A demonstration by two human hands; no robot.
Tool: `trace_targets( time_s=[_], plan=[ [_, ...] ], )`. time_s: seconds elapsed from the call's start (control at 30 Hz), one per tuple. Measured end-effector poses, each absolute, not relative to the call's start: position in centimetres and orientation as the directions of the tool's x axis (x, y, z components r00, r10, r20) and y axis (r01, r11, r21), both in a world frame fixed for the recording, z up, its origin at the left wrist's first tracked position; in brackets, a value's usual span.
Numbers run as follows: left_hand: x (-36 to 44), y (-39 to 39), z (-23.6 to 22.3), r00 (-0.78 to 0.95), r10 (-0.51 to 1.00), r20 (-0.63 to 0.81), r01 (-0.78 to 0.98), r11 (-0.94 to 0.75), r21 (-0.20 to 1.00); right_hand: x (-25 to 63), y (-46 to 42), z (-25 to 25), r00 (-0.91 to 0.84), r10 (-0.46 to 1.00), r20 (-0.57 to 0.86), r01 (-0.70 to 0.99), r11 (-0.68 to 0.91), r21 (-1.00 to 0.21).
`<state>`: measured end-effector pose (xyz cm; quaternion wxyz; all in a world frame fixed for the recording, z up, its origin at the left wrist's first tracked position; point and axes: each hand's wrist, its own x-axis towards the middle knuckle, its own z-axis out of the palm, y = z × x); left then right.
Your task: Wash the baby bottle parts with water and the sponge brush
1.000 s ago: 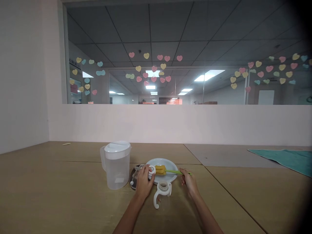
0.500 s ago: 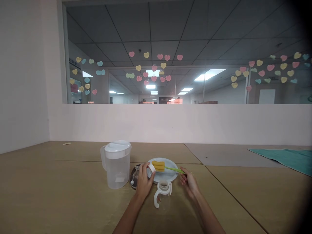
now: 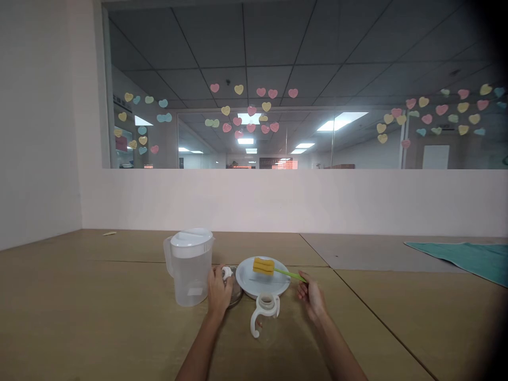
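While the right hand (image 3: 312, 297) has its fingers closed round the slim green handle of a yellow sponge-headed brush (image 3: 263, 266), foam raised over a round white plate (image 3: 241, 281), the left hand (image 3: 219, 291) is over at the dark round dish (image 3: 235, 297); its fingers are curled in, thumb and fingertips looking shut on a small white plastic piece (image 3: 226, 272), though the hand hides part of that grip. My read: the step in hand is handling that white piece at the dish, brush kept out of the way; what it calls for is a careful left hand, since the tall translucent plastic jug with a white lid (image 3: 190, 278) is right beside it. Also on the worktop (image 3: 130, 317): a clear vessel with a white curved handle (image 3: 268, 306), just in front of the plate.
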<state>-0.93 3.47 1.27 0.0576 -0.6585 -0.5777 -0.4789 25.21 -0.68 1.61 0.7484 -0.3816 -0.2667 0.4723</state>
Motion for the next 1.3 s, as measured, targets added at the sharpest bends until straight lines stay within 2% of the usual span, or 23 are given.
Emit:
trace_targets(
  time_s=[0.13,0.3,0.5,1.3],
  plan=[
    [-1.1,3.2,1.5,-0.066,0.760,0.646,0.844,-0.303,0.443,25.3,-0.5,1.6,0.424,0.906,-0.009,-0.545,0.247,-0.801],
    [-0.5,2.6,1.6,0.028,0.818,0.574,0.879,-0.293,0.375,25.3,-0.5,1.5,0.430,0.903,-0.004,-0.539,0.253,-0.803],
    [0.3,2.5,1.2,0.018,0.868,0.496,0.921,-0.208,0.330,25.3,-0.5,1.3,0.439,0.898,0.036,-0.476,0.266,-0.838],
    [0.6,2.8,-0.1,0.087,0.891,0.445,0.973,-0.172,0.152,25.2,-0.3,0.9,0.460,0.887,0.033,-0.447,0.264,-0.855]
  ],
)
